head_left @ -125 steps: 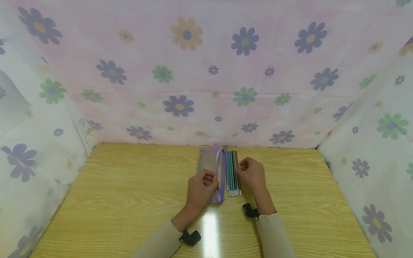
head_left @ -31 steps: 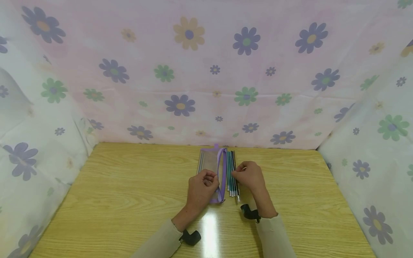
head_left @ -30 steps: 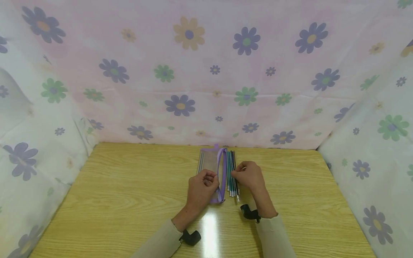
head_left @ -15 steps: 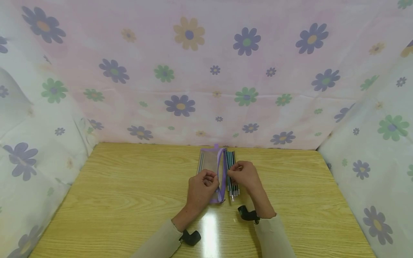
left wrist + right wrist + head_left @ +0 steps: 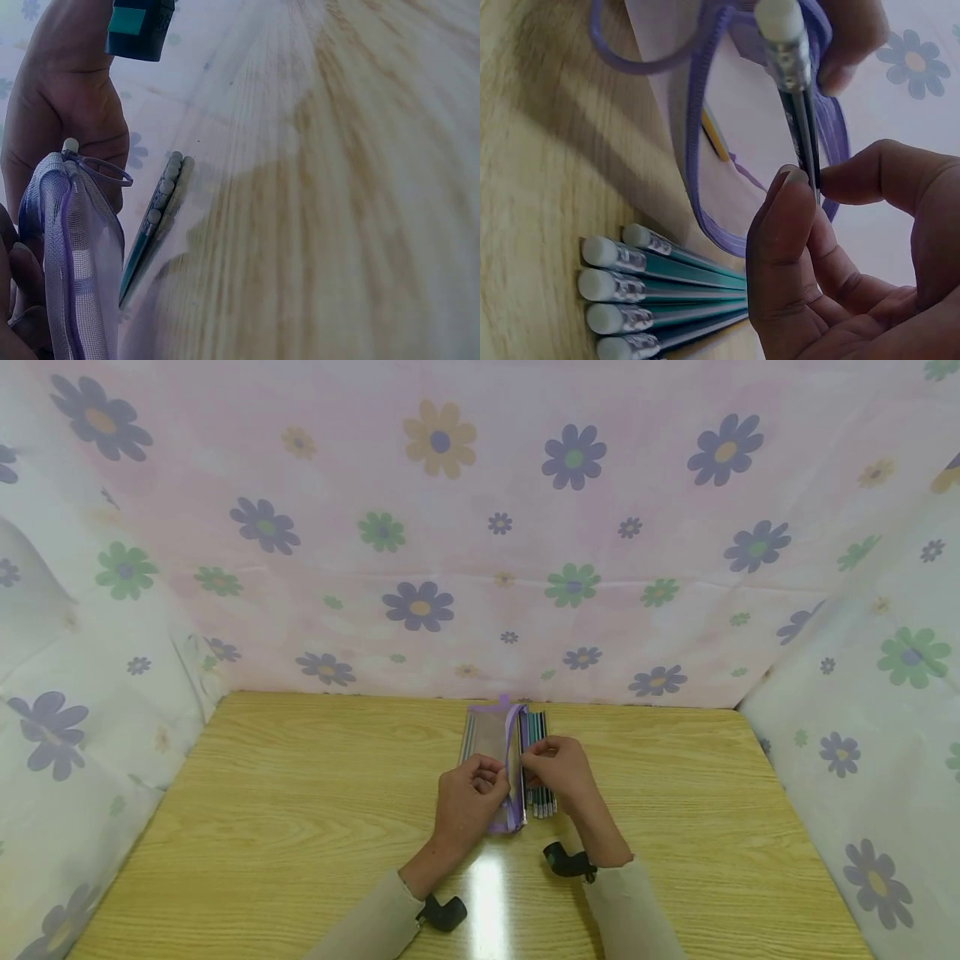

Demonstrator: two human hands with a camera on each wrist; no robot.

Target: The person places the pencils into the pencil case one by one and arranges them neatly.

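A purple-edged mesh pencil case (image 5: 487, 735) lies at the table's far middle, its zipped mouth (image 5: 697, 142) gaping on the right side. My left hand (image 5: 467, 802) pinches the mouth's near-left edge between thumb and fingers. With thumb and fingertips, my right hand (image 5: 564, 777) grips a dark pencil (image 5: 801, 112) whose white eraser points toward me. In the right wrist view this pencil overlaps the purple mouth. Several teal and dark pencils (image 5: 682, 270) lie side by side right of the case, partly hidden under my right hand. Through the mesh show some pencils (image 5: 468, 735) inside.
The wooden table (image 5: 315, 793) ends at a flowered cloth (image 5: 337, 610) just behind the case. Black wrist cameras stick out from both wrists, the right one (image 5: 567, 860) low over the table. A zip pull loop (image 5: 630, 67) hangs at the mouth's near end.
My right hand has drawn a dark pencil from the row's right side and carried it left over the other pencils to the case's mouth. The left hand stays in place.
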